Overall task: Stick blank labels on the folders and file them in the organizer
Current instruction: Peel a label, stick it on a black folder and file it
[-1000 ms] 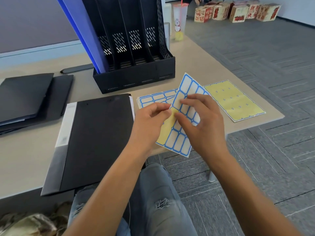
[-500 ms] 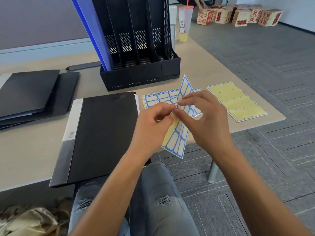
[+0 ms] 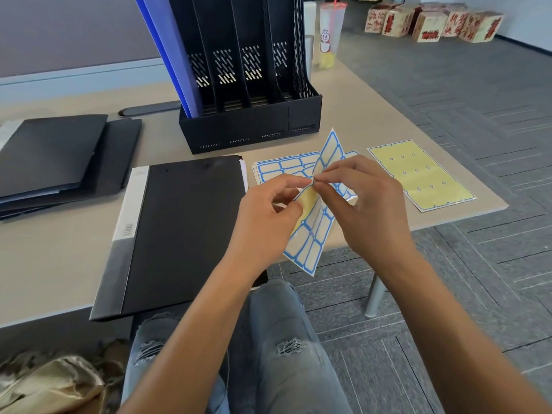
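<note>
Right now both my hands are up over the near edge of the worktop (image 3: 373,115), working on one label sheet (image 3: 310,234) that I hold bent and tilted on edge between them. My left hand (image 3: 265,222) pinches the sheet by its yellow, already stripped part, thumb on the near face; my right hand (image 3: 367,204) pinches with thumb and forefinger at a label corner near the sheet's middle, which I judge to be the start of a peel. More label sheets (image 3: 283,170) lie flat just beyond my hands, and a spent yellow backing sheet (image 3: 418,174) lies to the right. The black folder (image 3: 185,228) that wants the label lies closed to the left, just beside my left hand; other dark folders (image 3: 53,153) are stacked at far left. The organizer (image 3: 254,127) stands at the far side with one blue folder (image 3: 167,52) in its leftmost slot. What I fear: the label tearing or curling onto itself if I pull too sharply, or its glue catching my fingertip, so it lands crooked on the folder.
</note>
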The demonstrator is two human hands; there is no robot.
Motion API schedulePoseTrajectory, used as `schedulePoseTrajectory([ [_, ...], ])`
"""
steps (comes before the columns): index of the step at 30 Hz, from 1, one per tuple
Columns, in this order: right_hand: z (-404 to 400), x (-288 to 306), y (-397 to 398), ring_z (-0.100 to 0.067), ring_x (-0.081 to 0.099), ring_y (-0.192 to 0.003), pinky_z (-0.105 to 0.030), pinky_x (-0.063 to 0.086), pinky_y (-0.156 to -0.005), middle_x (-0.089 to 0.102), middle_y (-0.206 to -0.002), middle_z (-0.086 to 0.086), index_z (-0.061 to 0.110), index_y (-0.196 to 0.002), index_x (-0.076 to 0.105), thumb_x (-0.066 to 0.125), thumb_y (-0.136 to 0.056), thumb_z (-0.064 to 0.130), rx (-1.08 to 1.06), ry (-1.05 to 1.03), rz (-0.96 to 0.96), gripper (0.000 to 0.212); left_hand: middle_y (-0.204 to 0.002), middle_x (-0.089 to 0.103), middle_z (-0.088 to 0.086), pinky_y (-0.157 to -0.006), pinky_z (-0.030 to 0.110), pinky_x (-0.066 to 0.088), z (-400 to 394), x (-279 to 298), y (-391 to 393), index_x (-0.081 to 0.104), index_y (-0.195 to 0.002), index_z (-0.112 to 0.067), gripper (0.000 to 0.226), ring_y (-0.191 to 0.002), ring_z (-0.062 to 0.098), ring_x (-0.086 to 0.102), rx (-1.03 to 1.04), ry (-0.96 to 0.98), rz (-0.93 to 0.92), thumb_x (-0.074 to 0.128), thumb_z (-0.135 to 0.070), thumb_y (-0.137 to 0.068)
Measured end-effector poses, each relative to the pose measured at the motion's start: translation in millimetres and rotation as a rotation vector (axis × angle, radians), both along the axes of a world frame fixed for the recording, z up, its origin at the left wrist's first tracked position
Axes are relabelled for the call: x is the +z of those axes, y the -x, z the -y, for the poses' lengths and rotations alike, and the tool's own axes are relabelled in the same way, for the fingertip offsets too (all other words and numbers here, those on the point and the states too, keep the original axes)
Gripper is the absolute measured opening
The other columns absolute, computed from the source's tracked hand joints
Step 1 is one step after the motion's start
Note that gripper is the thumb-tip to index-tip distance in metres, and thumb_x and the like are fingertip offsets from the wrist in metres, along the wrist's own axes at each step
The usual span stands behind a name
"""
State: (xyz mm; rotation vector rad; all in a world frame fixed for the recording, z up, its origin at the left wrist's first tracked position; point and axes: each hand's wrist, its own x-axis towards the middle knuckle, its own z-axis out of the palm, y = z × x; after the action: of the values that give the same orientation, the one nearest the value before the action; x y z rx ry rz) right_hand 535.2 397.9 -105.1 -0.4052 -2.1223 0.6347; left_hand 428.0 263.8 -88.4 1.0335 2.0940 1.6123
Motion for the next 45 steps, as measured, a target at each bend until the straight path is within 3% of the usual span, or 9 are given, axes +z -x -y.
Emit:
schedulePoseTrajectory([
  [7,3,0,1,-0.016,0.067,-0.102,-0.043,0.052,-0.091,0.072,-0.102,0.008,0.018,-0.093,0.074,0.073,-0.095,0.019,-0.006,0.004,0.024,0.003,-0.091,0.073,-0.010,-0.082,0.035,0.055,1,0,0,0.074,-0.106,-0.034,0.024,-0.086,0.006,0.066,0.019,0.045,-0.052,0.068,-0.015,-0.094],
  [12,6,0,2,-0.015,0.064,-0.102,-0.036,0.050,-0.090,0.071,-0.102,0.008,0.018,-0.091,0.071,0.071,-0.094,0.018,-0.037,0.018,0.043,0.003,-0.080,0.068,-0.010,-0.070,0.009,0.044,1,-1,-1,0.075,-0.103,-0.032,0.012,-0.079,0.002,0.060,0.051,0.041,-0.121,0.072,-0.027,-0.092],
  [17,5,-2,1,-0.014,0.064,-0.102,-0.033,0.049,-0.089,0.070,-0.102,0.008,0.018,-0.091,0.068,0.067,-0.096,0.022,-0.062,0.057,0.050,0.007,-0.083,0.067,-0.012,-0.071,0.001,0.038,-1,-5,1,0.074,-0.101,-0.028,0.017,-0.084,-0.001,0.060,0.117,0.090,-0.196,0.070,-0.015,-0.091],
  [21,0,-5,-6,-0.014,0.064,-0.097,-0.032,0.049,-0.086,0.069,-0.100,0.007,0.015,-0.091,0.069,0.069,-0.097,0.019,-0.090,0.116,0.037,0.007,-0.086,0.067,-0.014,-0.072,0.006,0.043,-9,-9,2,0.073,-0.101,-0.030,0.018,-0.084,-0.003,0.061,0.139,0.104,-0.186,0.069,-0.015,-0.092],
  [25,-8,-9,-16,-0.010,0.064,-0.097,-0.033,0.050,-0.088,0.072,-0.100,0.006,0.016,-0.093,0.070,0.069,-0.098,0.016,-0.126,0.211,0.019,0.005,-0.090,0.066,-0.015,-0.081,0.031,0.054,-22,-11,1,0.072,-0.103,-0.028,0.017,-0.088,0.004,0.062,0.136,0.123,-0.241,0.067,-0.016,-0.093],
  [28,-15,-13,-23,-0.005,0.069,-0.100,-0.035,0.054,-0.094,0.074,-0.103,0.013,0.019,-0.094,0.069,0.069,-0.099,0.019,-0.158,0.273,-0.008,0.005,-0.093,0.067,-0.012,-0.084,0.039,0.054,-37,-9,2,0.072,-0.103,-0.027,0.018,-0.090,0.008,0.063,0.119,0.142,-0.316,0.064,-0.015,-0.093],
  [34,-34,-14,-32,0.001,0.070,-0.099,-0.027,0.056,-0.093,0.074,-0.104,0.017,0.021,-0.093,0.068,0.068,-0.099,0.019,-0.228,0.357,-0.011,0.006,-0.099,0.067,-0.007,-0.086,0.039,0.051,-73,-7,15,0.071,-0.105,-0.027,0.019,-0.094,0.014,0.062,0.061,0.246,-0.529,0.059,-0.017,-0.094],
  [39,-48,-17,-30,0.009,0.068,-0.095,-0.014,0.051,-0.080,0.072,-0.099,0.027,0.024,-0.092,0.067,0.066,-0.100,0.020,-0.268,0.481,0.010,0.009,-0.100,0.067,-0.006,-0.089,0.044,0.050,-105,-11,37,0.071,-0.108,-0.026,0.022,-0.094,0.016,0.061,0.021,0.358,-0.645,0.056,-0.016,-0.096],
  [45,-56,-33,-22,0.008,0.069,-0.090,-0.005,0.043,-0.068,0.075,-0.094,0.019,0.025,-0.090,0.070,0.067,-0.099,0.021,-0.290,0.566,0.078,0.011,-0.117,0.062,-0.004,-0.098,0.041,0.041,-117,-26,47,0.065,-0.121,-0.025,0.028,-0.116,0.021,0.052,0.004,0.500,-0.694,0.059,-0.022,-0.094],
])
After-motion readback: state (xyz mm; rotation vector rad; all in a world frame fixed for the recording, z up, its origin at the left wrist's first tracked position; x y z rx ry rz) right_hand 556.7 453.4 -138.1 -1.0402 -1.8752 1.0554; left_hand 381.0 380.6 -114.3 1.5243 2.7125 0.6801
